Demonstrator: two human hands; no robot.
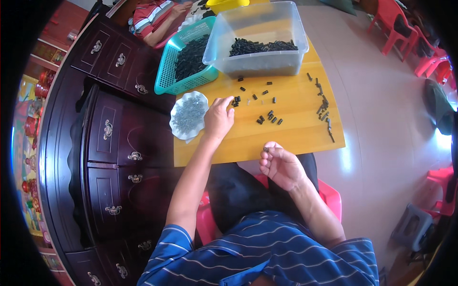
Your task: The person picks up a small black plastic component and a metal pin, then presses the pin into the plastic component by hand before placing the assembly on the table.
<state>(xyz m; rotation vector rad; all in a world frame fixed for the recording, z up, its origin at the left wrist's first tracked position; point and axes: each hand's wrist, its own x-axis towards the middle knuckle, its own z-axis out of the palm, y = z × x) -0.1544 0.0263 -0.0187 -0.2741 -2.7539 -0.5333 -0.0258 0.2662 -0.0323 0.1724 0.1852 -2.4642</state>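
Note:
My left hand reaches over the table with its thumb and forefinger apart. Its fingertips are at a small cluster of short black cylindrical pieces; whether they touch is hard to tell. Above my lap, just off the table's near edge, my right hand pinches a small dark piece between thumb and forefinger. More short black pieces lie scattered mid-table. Beside my left hand stands a white scalloped dish full of small clear or greyish bits.
Beyond stand a teal perforated basket and a clear plastic tub, both holding black pieces. Thin dark pieces line the wooden table's right side. A dark cabinet borders the left. Another person sits at the far end.

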